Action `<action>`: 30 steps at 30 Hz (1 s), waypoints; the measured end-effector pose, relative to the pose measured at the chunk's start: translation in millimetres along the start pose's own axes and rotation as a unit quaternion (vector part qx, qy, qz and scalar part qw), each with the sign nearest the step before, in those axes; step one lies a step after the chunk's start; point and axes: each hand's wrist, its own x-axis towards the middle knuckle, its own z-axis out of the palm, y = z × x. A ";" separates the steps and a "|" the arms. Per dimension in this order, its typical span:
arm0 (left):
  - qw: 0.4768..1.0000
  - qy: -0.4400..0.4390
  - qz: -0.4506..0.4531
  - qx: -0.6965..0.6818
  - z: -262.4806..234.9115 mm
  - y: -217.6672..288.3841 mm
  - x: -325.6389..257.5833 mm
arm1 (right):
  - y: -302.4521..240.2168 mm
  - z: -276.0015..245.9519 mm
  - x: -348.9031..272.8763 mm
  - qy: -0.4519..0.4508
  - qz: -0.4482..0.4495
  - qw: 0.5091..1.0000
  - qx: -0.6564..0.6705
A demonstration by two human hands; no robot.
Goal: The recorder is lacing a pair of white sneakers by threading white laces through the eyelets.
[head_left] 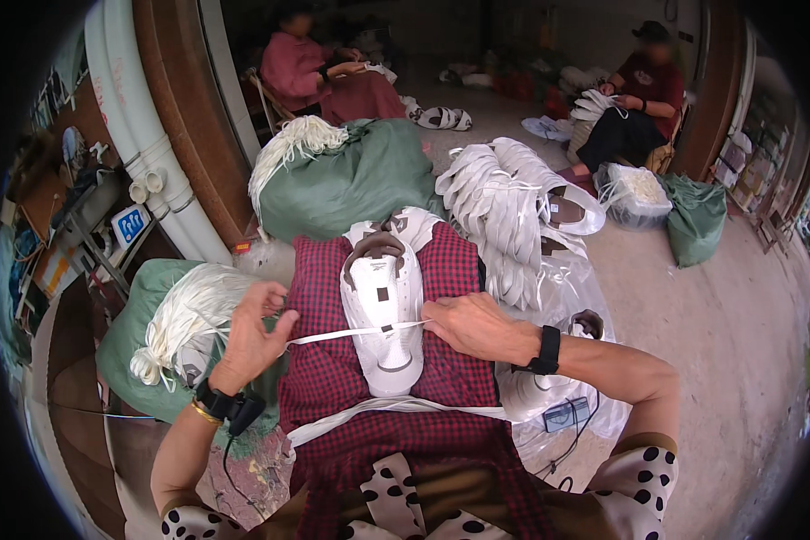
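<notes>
A white shoe (385, 360) with a brown lining lies on my lap, toe toward me. One flat white shoelace (328, 336) stretches across its front, nearly straight from hand to hand. My left hand (254, 335) is left of the shoe, with the lace running in under its thumb; the thumb and upper fingertips stand apart, and the grip on the lace is partly hidden. At the shoe's right side, my right hand (477, 324) is closed, pinching the lace by the eyelet edge. Under the shoe is a red-and-black checked apron (319, 378).
White lace bundles (189, 310) lie on a green sack (121, 346) at my left. Another green sack (360, 175) stands ahead. Stacked white shoes (495, 207) rise ahead right, beside plastic wrapping (594, 288). Two people (301, 67) (648, 90) sit farther back, handling white items.
</notes>
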 end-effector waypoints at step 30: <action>0.938 0.089 -0.089 0.324 -200.0 -131.9 -103.1 | 130.4 -183.1 -256.5 0.167 0.314 0.879 -0.317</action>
